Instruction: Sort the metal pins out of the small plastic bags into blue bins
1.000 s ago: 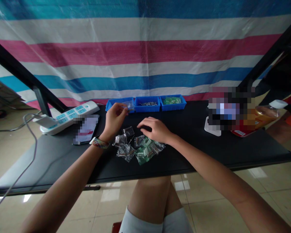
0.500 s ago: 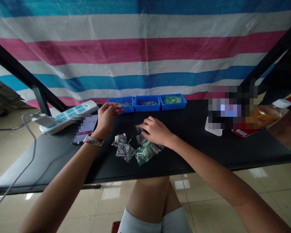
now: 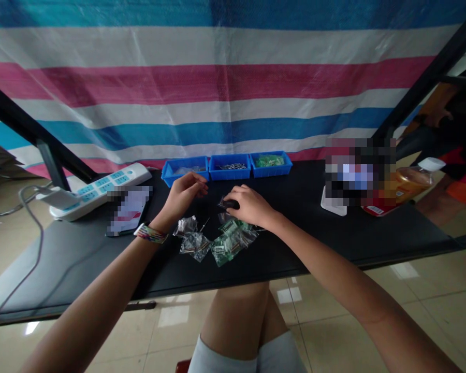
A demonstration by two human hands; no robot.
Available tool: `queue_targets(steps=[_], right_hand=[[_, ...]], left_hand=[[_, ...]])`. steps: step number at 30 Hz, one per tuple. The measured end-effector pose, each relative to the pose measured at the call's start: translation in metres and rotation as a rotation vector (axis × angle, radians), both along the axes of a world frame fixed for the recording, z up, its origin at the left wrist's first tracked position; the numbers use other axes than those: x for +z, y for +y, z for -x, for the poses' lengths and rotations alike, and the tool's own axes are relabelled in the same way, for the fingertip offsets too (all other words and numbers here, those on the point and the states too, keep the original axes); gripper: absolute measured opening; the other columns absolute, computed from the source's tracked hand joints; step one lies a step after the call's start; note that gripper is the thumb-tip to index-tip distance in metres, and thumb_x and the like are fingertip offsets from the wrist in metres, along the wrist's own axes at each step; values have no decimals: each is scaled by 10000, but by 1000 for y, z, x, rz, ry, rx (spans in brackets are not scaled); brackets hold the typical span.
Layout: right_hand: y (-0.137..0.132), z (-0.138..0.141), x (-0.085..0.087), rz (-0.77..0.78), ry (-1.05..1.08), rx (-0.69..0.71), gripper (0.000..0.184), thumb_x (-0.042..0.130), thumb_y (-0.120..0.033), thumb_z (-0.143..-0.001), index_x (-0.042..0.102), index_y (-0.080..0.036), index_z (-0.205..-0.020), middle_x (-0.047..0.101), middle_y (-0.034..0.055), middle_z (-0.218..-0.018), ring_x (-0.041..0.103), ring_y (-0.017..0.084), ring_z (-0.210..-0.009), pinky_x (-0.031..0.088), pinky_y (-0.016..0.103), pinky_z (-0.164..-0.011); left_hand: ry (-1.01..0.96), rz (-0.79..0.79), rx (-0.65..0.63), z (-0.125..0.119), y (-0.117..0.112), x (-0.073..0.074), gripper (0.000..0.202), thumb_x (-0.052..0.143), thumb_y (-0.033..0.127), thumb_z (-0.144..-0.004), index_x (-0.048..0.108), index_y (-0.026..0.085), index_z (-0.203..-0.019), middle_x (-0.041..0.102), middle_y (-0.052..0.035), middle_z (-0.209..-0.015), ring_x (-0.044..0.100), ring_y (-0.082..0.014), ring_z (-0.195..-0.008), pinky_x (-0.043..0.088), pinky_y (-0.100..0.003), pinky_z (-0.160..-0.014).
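Observation:
My left hand [image 3: 186,196] is over the table just in front of the left blue tray [image 3: 184,178], its fingers curled together. Whatever lies between its fingertips is too small to make out. To its right, my right hand [image 3: 250,205] is closed, thumb and fingers pinching a small clear plastic bag [image 3: 221,205] that looks dark against the table. Below the hands lie several small clear bags [image 3: 195,245] with thin metal parts inside. Beside them is a pile of green-tinted bags [image 3: 227,248], also holding metal parts. A thin metal pin [image 3: 204,225] lies by the clear bags.
At the back, a middle blue tray [image 3: 230,173] contains metal pieces and a right blue tray [image 3: 271,168] contains green bags. On the left are a white power strip [image 3: 108,185] and a phone [image 3: 128,210]. A bottle [image 3: 415,178] and a white object [image 3: 333,202] stand right.
My left hand has moved from the left tray's front edge toward my right hand, its fingers now more curled. My right hand stays near the bags, and the whole view has shifted slightly.

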State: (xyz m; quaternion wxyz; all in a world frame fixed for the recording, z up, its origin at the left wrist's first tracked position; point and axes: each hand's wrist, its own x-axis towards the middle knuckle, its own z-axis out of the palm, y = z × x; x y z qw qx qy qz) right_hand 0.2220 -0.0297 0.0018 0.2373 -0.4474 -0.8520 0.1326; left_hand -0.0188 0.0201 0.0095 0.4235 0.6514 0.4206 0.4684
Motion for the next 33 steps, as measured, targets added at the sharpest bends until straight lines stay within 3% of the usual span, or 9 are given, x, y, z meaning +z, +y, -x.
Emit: queue_targets(steps=[4, 8, 16, 22, 25, 28, 33], right_hand=[[-1, -2, 0, -56, -61, 35, 220, 757, -168, -970, 808, -161, -1185, 738, 106, -1133, 620, 247, -1069, 487, 365, -943], [-2, -1, 3, -113, -182, 40, 174, 665, -136, -1015, 801, -140, -1124, 744, 119, -1110, 623, 241, -1042, 480, 355, -907], [3, -4, 3, -134, -168, 115, 138, 642, -128, -1033, 771, -139, -986, 723, 103, -1025, 620, 218, -992, 468, 332, -885], [3, -8, 5, -104, -91, 138, 144, 656, -63, -963, 692, -160, -862, 708, 88, -969, 618, 205, -935, 439, 313, -837], [5, -8, 3, -66, 33, 74, 139, 639, -53, -950, 652, -181, -898, 693, 46, -899, 608, 177, -839, 401, 287, -764], [10, -7, -3, -9, 269, 22, 99, 622, -114, -978, 622, -201, -930, 673, 3, -825, 617, 150, -744, 399, 267, -717], [17, -1, -11, 242, 740, 30, 60, 638, -244, -977, 591, -214, -954, 727, 3, -850, 752, 168, -761, 551, 282, -744]], left_hand=[[279, -138, -154, -3, -5, -1, 240, 712, 351, -852, 792, 191, -1011, 810, -80, -977, 757, -251, -911, 587, -355, -804], [516, -287, -267, -5, -8, -3, 260, 675, 287, -865, 827, 227, -1067, 822, -68, -1101, 758, -265, -1015, 593, -390, -912], [620, -403, -341, -4, -7, -7, 230, 690, 334, -924, 825, 232, -1079, 806, -59, -1084, 737, -239, -1001, 571, -381, -964], [649, -419, -377, -1, -6, -6, 356, 590, 160, -831, 831, 240, -1081, 795, -55, -1148, 726, -241, -1081, 555, -391, -1017], [611, -380, -371, -1, -6, -6, 354, 633, 190, -833, 814, 239, -1133, 796, -57, -1185, 725, -249, -1101, 575, -376, -973], [524, -292, -320, -3, -6, -6, 268, 703, 333, -903, 800, 218, -1125, 810, -71, -1148, 740, -258, -1062, 588, -383, -951], [307, -180, -251, -6, -6, -5, 352, 752, 492, -935, 775, 186, -1106, 820, -92, -1048, 764, -260, -989, 602, -404, -940]])
